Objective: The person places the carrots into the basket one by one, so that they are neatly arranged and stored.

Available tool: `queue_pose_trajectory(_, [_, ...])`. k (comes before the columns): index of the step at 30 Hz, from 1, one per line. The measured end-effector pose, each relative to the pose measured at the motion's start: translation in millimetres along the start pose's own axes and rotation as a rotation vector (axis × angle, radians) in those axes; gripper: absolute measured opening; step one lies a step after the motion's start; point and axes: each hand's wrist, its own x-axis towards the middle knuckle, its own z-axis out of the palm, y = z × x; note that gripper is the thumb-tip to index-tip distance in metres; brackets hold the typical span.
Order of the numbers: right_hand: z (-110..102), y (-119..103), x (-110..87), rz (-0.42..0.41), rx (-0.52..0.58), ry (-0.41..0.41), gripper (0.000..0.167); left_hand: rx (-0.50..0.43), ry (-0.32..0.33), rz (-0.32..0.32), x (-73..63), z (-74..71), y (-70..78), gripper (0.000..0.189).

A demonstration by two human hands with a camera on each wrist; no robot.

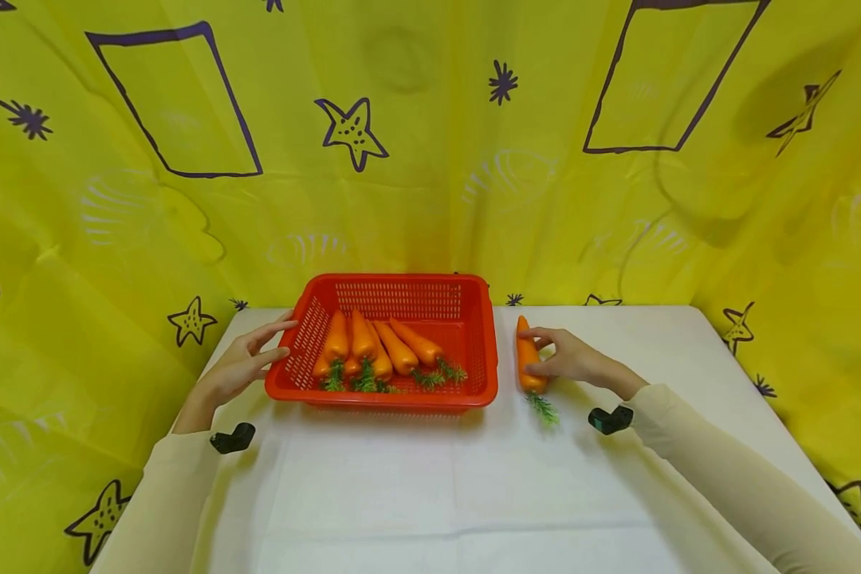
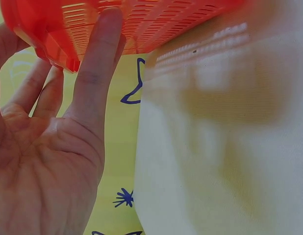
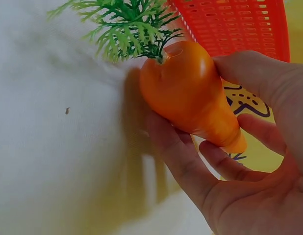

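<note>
My right hand [image 1: 568, 357] pinches an orange carrot [image 1: 528, 355] with green leafy fronds, to the right of the red basket [image 1: 395, 397]. In the right wrist view, the thumb lies on one side of the carrot [image 3: 186, 90] and the fingers on the other, with its thin tip toward the palm. My left hand [image 1: 240, 365] touches the basket's left side, its fingers extended and spread. The left wrist view shows one straight finger against the slotted wall of the basket [image 2: 156, 24]. Several carrots [image 1: 402, 351] lie inside, mostly in the left and middle parts.
Under the basket is a white-covered table [image 1: 459, 486]. A yellow curtain [image 1: 416, 215] with dark star drawings hangs behind the table and along both sides. Each wrist wears a small black device, such as the one on the right [image 1: 610, 420].
</note>
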Motion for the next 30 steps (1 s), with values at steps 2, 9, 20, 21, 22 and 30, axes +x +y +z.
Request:
queue_pose_trajectory(2, [-3,-2,-2.9,-0.005,0.025,-0.021,0.071,-0.001,-0.001,-0.001,0.3,0.2,-0.2,0.058])
queue_pose_trajectory(9, [-16,-13,-14.7,-0.075,0.095,-0.066,0.073,0.000,-0.007,0.008,0.8,0.4,-0.7,0.057])
queue_pose_trajectory(20, [-35,-28,-31.8,-0.117,0.040,-0.038,0.073,0.000,-0.010,0.009,0.6,-0.4,-0.5,0.057])
queue_pose_trajectory(21, [-36,-29,-32.5,-0.119,0.031,-0.035,0.073,0.002,-0.010,0.007,0.6,-0.7,-0.6,0.057])
queue_pose_trajectory(22, [-37,-29,-33.2,-0.116,0.023,-0.033,0.074,0.002,-0.009,0.005,0.4,-0.9,-0.7,0.057])
queue_pose_trajectory(30, [-41,-32,-37.4,-0.120,0.001,-0.033,0.075,-0.003,-0.009,0.003,0.2,-1.1,-1.1,0.058])
